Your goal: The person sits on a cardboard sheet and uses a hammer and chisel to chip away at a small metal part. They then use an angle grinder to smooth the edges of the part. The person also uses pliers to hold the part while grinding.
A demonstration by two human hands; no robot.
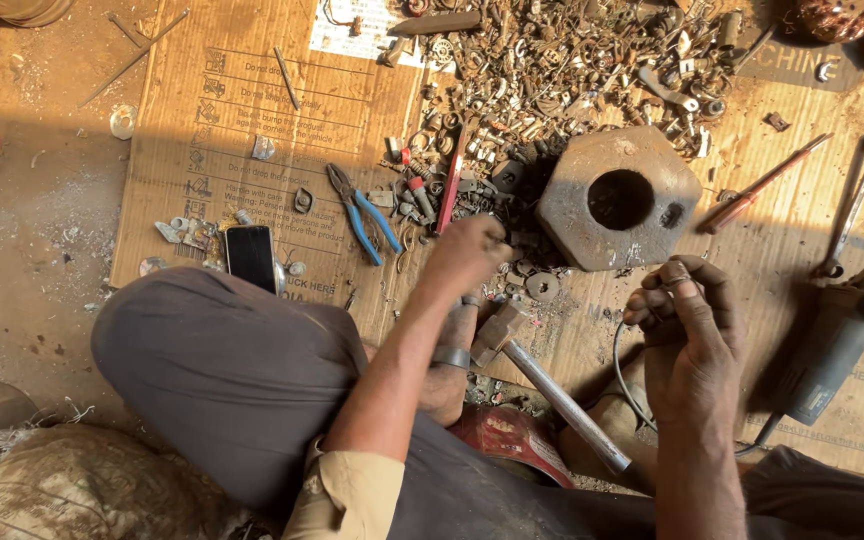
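My left hand reaches forward and presses its curled fingers down among small scrap pieces at the left foot of a heavy hexagonal metal block with a round hole. Whether it grips a piece is hidden. My right hand is raised to the right of the block, its fingertips pinched on a small metal ring-like piece. Between the two hands a hammer with a metal tube handle lies on the cardboard, beside my bare foot.
A big pile of scrap metal bits spreads behind the block. Blue-handled pliers, a red flat tool and a dark phone lie left. A red-handled screwdriver, a wrench and an angle grinder lie right.
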